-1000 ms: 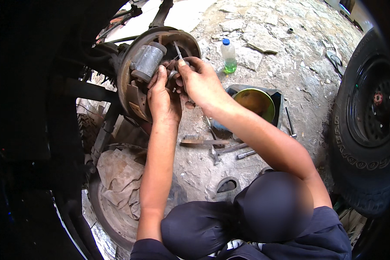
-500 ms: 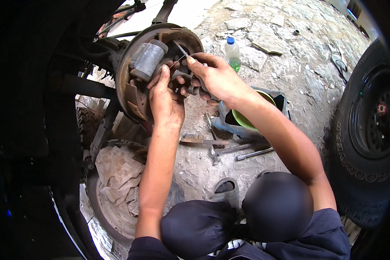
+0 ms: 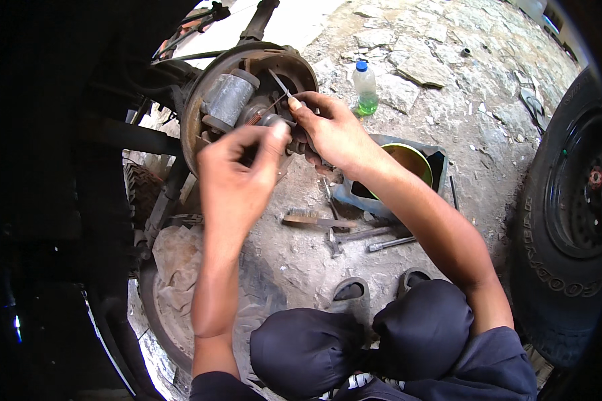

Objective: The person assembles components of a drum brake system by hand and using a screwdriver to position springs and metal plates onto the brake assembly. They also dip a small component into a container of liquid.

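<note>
A rusty brake backing plate point(image 3: 197, 113) with a grey wheel cylinder point(image 3: 226, 99) hangs on the vehicle's axle at upper left. My left hand point(image 3: 237, 177) is raised in front of the plate, thumb and forefinger pinched on a small spring near the hub point(image 3: 264, 120). My right hand point(image 3: 328, 130) grips a thin metal tool point(image 3: 279, 83) whose tip reaches into the plate beside the cylinder. My knees in dark trousers point(image 3: 361, 341) are at the bottom.
A clear bottle with green liquid point(image 3: 365, 88) stands on the stony ground. A grey tub with a yellow bowl point(image 3: 408, 164) lies right of the plate. A wire brush point(image 3: 314, 219) and a hammer point(image 3: 354, 235) lie before my knees. A black tyre point(image 3: 568, 220) stands at right.
The view has tilted and closed in. My left hand has lifted off the plate's lower edge and now pinches near the hub. My right hand stays at the plate with the tool.
</note>
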Tool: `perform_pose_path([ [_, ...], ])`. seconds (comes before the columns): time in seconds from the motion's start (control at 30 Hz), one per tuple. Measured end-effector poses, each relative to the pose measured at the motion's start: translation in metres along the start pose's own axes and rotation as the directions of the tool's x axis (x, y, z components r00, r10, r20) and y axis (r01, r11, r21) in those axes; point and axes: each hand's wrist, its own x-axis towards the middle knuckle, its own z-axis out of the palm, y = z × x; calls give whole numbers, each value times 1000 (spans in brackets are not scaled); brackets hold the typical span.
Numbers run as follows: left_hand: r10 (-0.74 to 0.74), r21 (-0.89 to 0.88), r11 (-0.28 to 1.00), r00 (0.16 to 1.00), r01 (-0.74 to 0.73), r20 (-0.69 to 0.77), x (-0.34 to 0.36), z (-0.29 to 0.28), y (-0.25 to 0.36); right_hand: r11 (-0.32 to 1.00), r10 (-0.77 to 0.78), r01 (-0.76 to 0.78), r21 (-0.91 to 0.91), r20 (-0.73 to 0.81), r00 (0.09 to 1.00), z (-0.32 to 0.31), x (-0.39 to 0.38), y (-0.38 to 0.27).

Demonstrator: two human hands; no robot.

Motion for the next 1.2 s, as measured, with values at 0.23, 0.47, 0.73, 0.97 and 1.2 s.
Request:
perform_pose_path([
  [0.23, 670, 593, 442, 687, -673, 281, 112, -28, 7, 995, 24, -24, 96, -1, 1000, 11, -6, -1],
  [0.47, 488, 688, 401, 777, -605, 399, 118, -31, -13, 988, 7, 0, 157, -41, 999, 13, -6, 2],
  [0.73, 472, 674, 455, 799, -582, 372, 115, -33, -13, 962, 17, 8, 272, -87, 996, 22, -2, 9],
  [0.97, 506, 651, 451, 776, -610, 376, 119, -29, -17, 901, 89, -23, 433, -131, 987, 34, 0, 6],
  [1.2, 542, 633, 462, 762, -621, 353, 118, -32, -18, 932, 97, -69, 357, -60, 994, 22, -2, 2],
])
